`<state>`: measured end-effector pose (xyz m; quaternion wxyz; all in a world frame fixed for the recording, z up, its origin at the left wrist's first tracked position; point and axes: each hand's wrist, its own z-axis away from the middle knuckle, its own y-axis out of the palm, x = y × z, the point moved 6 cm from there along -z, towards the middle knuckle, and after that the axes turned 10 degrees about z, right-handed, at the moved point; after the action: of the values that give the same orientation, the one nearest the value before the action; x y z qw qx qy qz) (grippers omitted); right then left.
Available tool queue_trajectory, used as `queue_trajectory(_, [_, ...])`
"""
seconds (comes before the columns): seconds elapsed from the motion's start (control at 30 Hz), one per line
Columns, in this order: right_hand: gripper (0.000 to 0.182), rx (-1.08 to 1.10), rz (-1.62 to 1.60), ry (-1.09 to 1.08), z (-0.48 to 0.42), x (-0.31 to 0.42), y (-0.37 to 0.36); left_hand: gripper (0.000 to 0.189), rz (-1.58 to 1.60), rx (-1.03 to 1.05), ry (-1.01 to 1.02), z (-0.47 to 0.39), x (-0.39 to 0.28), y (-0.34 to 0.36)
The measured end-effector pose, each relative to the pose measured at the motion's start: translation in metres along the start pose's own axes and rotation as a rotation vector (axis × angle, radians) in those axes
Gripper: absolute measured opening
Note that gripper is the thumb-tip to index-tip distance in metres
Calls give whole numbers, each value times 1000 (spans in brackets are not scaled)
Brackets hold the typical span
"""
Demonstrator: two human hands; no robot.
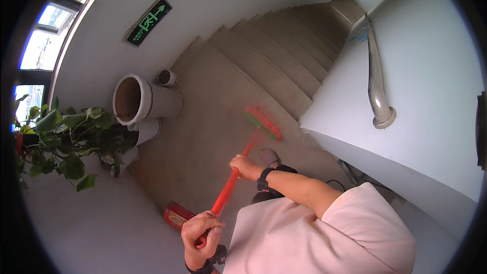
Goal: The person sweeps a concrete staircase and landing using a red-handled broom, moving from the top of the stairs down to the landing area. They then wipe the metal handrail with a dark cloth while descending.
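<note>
A push-type broom with a red handle (224, 194), a green head block (274, 135) and red bristles (262, 116) slants across the landing. Its head rests on the floor near the edge of the steps and looks slightly blurred. My right hand (246, 167) grips the handle partway down, a black band on its wrist. Around the top end of the handle my left hand (201, 232) is closed, and the handle's round hollow end shows between its fingers. One sandalled foot (270, 156) shows just below the broom head.
A stair flight (266, 53) adjoins the landing, beside a wall with a metal handrail (374, 76). Along the left stand a large white pot (163, 99), a small pot (167, 78) and a leafy plant (72, 137). A red box (177, 215) lies near my left hand.
</note>
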<state>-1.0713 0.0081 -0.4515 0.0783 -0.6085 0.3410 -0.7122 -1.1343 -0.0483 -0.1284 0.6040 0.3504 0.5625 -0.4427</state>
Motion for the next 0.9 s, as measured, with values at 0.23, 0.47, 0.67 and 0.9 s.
queue_trajectory(0.23, [16, 140, -147, -170, -29, 102, 26, 8, -24, -171, 70, 48, -57, -29])
queue_trajectory(0.47, [16, 42, 267, -85, -39, -6, -29, 4, 177, -93, 122, 35, 45, -47])
queue_trajectory(0.67, [3, 281, 85, -157, -41, 49, 84, 7, 48, -277, -4, 96, 43, -95])
queue_trajectory(0.9, [11, 384, -161, -235, -55, 172, 136, 9, -85, -330, 16, 145, -23, -131])
